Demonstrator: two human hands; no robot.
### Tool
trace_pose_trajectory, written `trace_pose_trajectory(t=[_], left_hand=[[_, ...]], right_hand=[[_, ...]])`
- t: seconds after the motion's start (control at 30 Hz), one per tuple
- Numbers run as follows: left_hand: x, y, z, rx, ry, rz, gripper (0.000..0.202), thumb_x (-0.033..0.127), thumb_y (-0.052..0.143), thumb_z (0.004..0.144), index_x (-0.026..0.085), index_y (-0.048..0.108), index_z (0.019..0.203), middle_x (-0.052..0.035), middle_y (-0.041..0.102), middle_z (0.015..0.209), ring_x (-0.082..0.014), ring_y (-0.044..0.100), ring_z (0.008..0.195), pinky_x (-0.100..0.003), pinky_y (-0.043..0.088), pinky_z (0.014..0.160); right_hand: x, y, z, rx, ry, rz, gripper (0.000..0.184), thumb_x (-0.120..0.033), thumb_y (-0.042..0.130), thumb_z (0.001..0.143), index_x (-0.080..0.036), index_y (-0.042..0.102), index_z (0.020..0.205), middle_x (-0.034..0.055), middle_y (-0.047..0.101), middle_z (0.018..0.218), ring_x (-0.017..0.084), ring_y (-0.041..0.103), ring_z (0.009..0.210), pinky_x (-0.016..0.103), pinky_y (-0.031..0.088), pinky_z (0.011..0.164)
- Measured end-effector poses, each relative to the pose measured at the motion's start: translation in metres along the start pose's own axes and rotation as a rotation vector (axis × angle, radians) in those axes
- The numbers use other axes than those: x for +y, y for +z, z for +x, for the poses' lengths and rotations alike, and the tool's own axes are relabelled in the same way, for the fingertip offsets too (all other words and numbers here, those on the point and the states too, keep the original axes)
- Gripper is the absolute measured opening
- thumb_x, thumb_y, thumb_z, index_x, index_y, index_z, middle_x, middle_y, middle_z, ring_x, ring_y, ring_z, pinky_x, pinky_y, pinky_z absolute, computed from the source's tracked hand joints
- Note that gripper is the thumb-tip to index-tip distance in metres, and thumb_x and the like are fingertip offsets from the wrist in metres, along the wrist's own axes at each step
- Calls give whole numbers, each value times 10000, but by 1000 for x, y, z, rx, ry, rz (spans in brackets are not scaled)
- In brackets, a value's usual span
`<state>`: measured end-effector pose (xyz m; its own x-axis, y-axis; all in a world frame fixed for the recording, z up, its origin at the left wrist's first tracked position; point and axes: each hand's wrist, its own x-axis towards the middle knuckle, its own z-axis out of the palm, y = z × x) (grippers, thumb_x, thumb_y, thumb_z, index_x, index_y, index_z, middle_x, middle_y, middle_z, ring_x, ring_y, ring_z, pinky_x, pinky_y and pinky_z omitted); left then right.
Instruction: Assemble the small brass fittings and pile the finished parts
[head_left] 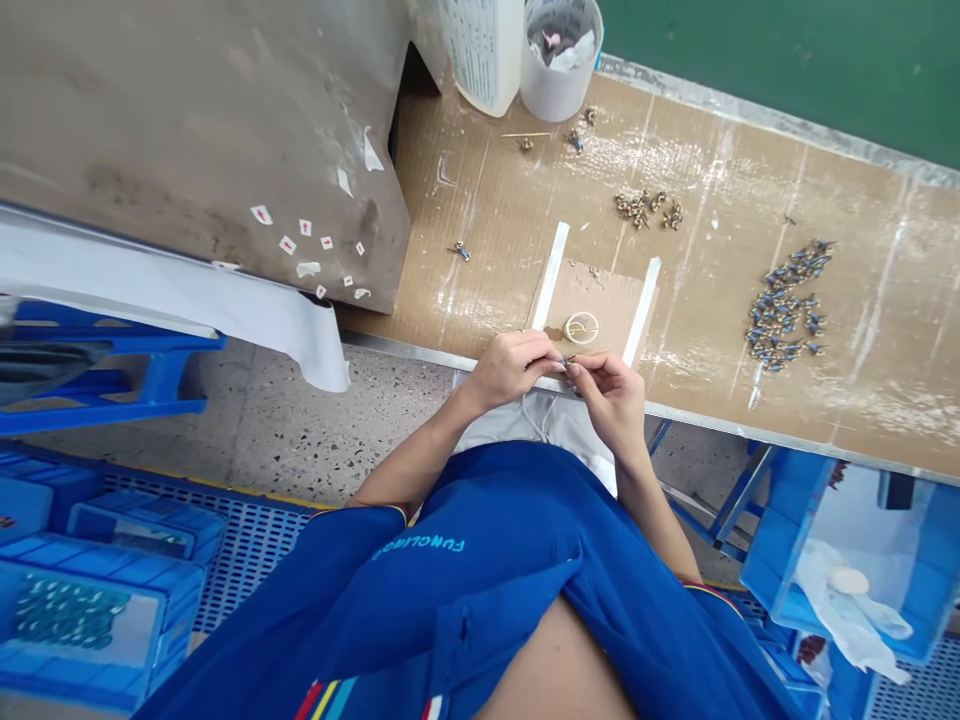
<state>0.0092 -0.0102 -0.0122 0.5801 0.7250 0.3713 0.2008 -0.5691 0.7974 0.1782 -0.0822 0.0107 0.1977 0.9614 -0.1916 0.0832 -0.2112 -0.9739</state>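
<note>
The small metal piece (568,362) is being pinched by the fingers of your left hand (514,366) and right hand (613,392); you are holding it at the table's (705,300) near edge, beside the pale ring (581,341).

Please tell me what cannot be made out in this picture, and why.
All in the head view:
- Full shape of the small part: mostly covered by the fingers of the left hand and right hand.
- Top of the bottle: cut off by the upper edge; its print is too blurred to read.
- Number of pieces in the large pile: too small and overlapping.
- Far side of the right-hand blue bin: cut off by the right edge.
</note>
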Motion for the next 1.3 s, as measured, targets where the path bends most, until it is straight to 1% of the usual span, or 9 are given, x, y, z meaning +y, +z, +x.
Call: trace_pose_trajectory(t=[0.13,0.3,0.43,0.53,0.7,0.87,1.0,1.1,1.3], left_hand=[[0,0,0,1,-19,-47,226,252,593,985,155,665,794,-31,688,728,-134,628,681,-246,471,652],[0,-4,1,-36,-47,-77,211,210,595,964,155,659,771,-30,687,722,-137,623,677,-253,463,650],[0,-7,1,-87,-27,-89,214,192,585,960,157,653,760,-27,685,715,-142,621,682,-259,456,662],[1,-7,1,-123,-64,-90,211,190,583,951,162,649,752,-25,681,713,-143,613,677,-263,451,666],[4,-8,2,-117,-113,-113,216,188,588,941,156,647,736,-16,669,693,-128,592,637,-251,441,644],[5,-10,2,-121,-130,-133,237,232,609,954,152,663,738,-20,676,694,-119,593,627,-240,448,636],[6,-11,3,-92,-119,-142,225,283,619,973,149,698,811,-39,705,734,-118,609,638,-234,464,637],[5,-12,4,-101,-122,-134,222,317,627,976,152,723,863,-52,729,772,-121,626,653,-235,481,645],[2,-12,6,-90,-51,-124,249,312,611,989,143,725,847,-57,730,763,-124,642,674,-229,483,644]], right_hand=[[-2,0,1,-46,0,50,374,-587,750,819,-221,680,844,27,698,792,158,677,699,309,583,645],[-2,1,3,-88,3,37,376,-588,730,834,-222,645,807,20,675,774,144,634,656,302,556,616],[-2,-1,3,-135,-3,-7,314,-512,720,858,-222,627,779,11,655,744,138,595,646,291,518,601],[-1,-1,3,-152,-26,-46,252,-431,699,877,-225,610,763,6,639,733,141,583,651,290,486,596],[2,5,0,-81,-116,-58,202,-327,642,907,-226,575,744,-12,608,700,128,554,625,280,450,596],[2,7,-1,-68,-76,-33,231,-408,670,897,-230,606,765,4,651,738,147,610,672,294,508,629],[3,2,1,-71,-4,76,306,-524,725,849,-228,654,814,18,700,795,149,653,678,302,559,635],[4,0,2,-48,38,99,362,-583,738,821,-228,667,834,18,713,807,145,662,666,307,581,643],[5,1,3,-40,26,112,364,-582,733,824,-224,669,834,21,713,808,138,662,666,295,582,636]])
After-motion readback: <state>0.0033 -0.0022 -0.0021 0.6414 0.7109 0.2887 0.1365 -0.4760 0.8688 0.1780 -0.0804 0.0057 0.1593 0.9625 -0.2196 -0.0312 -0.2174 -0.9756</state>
